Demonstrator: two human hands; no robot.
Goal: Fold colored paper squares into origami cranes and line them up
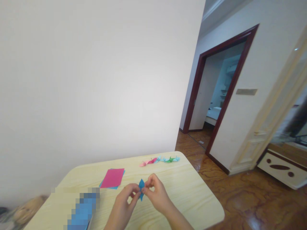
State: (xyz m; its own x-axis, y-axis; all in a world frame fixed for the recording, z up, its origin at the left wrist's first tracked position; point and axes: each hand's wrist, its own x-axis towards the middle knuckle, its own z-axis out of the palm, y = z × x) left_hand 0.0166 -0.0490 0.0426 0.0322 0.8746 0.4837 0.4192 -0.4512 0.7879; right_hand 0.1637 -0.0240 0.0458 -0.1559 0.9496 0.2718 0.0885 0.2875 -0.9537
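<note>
A small piece of folded blue paper [141,183] is held upright above the table, pinched from both sides. My left hand [126,198] grips its left edge between thumb and fingers. From the other side, the thumb and bent fingers of my right hand [157,193] close on its right edge. Pointed tips of the paper show above and below the fingers; its middle is partly covered by them. Left of my hands lies a stack of square paper with a pink sheet [112,178] on top and blue sheet corners showing underneath.
Several small folded paper cranes [170,159] in pink, blue and green lie in a row along the back of the pale wooden table [192,188]. A blurred-out blue object [82,210] is at the front left. A white wall [96,80] stands behind the table.
</note>
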